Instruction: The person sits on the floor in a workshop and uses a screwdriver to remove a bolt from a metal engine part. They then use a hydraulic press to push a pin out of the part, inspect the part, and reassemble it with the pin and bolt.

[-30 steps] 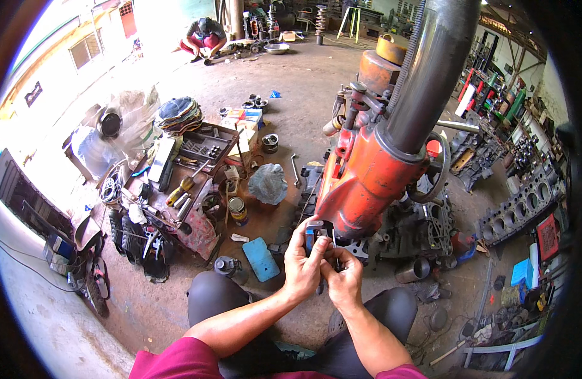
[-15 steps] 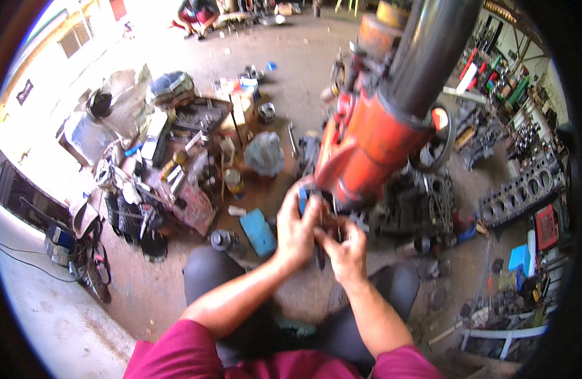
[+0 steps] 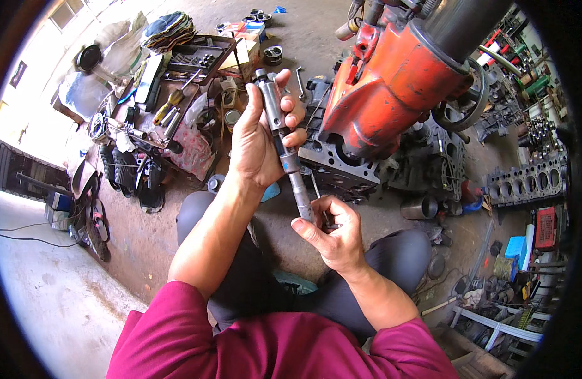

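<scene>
A long stepped steel tool shaft (image 3: 291, 162) slants across my view, its thick end up and its narrower end toward me. My left hand (image 3: 256, 139) lies under the thick part with its fingers curled round it and the thumb along the side. At the lower end, my right hand (image 3: 335, 232) pinches the shaft between thumb and fingers. A thin metal piece shows beside those fingers; its kind is unclear. Just beyond and to the right hangs the red machine head (image 3: 392, 95), above an engine block (image 3: 341, 167) with a bore. Both hands are apart from the machine.
A cluttered bench (image 3: 183, 95) with a tool tray, rags and hand tools stands at the left. A wrench (image 3: 300, 82) lies on the floor. At right sit a handwheel (image 3: 461, 104), a cylinder head (image 3: 528, 183) and a red box (image 3: 546, 227).
Both hands have come away from under the red machine head, toward me and apart. The steel shaft now shows between them, and the view has shifted.
</scene>
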Motion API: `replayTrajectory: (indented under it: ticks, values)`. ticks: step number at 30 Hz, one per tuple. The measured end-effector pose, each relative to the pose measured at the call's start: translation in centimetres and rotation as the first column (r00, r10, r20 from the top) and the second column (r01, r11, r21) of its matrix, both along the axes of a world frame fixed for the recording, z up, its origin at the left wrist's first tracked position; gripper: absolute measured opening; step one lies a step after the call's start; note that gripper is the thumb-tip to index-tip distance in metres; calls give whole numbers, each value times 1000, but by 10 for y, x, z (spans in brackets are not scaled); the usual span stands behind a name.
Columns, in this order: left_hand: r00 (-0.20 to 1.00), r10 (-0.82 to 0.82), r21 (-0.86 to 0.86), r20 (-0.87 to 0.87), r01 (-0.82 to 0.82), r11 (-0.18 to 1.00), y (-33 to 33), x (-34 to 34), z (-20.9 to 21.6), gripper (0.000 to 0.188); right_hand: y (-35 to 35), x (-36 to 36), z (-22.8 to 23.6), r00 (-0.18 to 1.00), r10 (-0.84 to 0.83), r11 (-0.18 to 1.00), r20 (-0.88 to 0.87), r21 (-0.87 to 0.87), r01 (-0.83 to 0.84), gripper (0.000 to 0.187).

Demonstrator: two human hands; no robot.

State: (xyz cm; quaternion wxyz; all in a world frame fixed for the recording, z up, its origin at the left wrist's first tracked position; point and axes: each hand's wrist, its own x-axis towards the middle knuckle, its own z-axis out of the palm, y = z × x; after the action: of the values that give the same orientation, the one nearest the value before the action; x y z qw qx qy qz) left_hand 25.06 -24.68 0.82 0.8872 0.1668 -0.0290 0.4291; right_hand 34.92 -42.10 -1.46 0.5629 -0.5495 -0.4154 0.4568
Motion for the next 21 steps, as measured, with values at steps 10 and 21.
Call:
replayTrajectory:
  ticks: [10, 21]
  values:
    - [999, -11, -5, 32, 11, 1000, 1, -6, 2, 62, -1, -5, 0, 983, 87, 995, -163, -33, -94, 22]
    - [999, 38, 7, -21, -37, 999, 6, -8, 1, 60, 5, -5, -1, 978, 102, 993, -181, -46, -112, 17]
